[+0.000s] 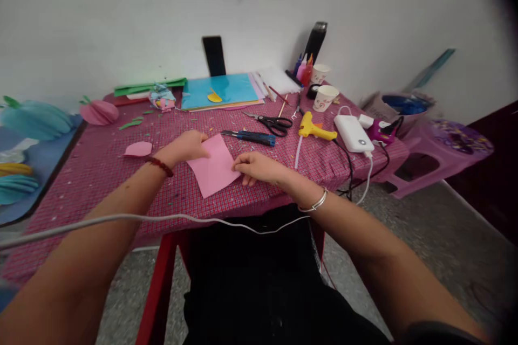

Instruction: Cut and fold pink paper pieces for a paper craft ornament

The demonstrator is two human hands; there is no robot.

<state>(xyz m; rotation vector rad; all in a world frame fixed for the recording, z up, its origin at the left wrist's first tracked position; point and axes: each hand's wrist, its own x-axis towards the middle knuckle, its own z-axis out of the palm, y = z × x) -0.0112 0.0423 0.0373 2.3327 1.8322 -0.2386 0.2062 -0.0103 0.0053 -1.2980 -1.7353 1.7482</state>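
Note:
A sheet of pink paper [214,166] is held between my hands at the front of the table, slightly curved. My left hand [185,146] grips its upper left edge, the thumb lying over the paper. At the right edge, the fingers of my right hand [254,166] are closed in a pinch on the sheet. Just beyond the paper lies a blue box cutter [254,138] with its blade out, and behind it black-handled scissors [275,124]. A smaller pink paper piece [138,149] rests to the left of my left hand.
A yellow glue gun [315,128] and a white power bank [354,133] with cables sit on the right. Paper cups [325,98] stand behind them. Coloured sheets [218,89] and a phone [214,55] are at the back. A white cable [162,218] crosses low in front of me.

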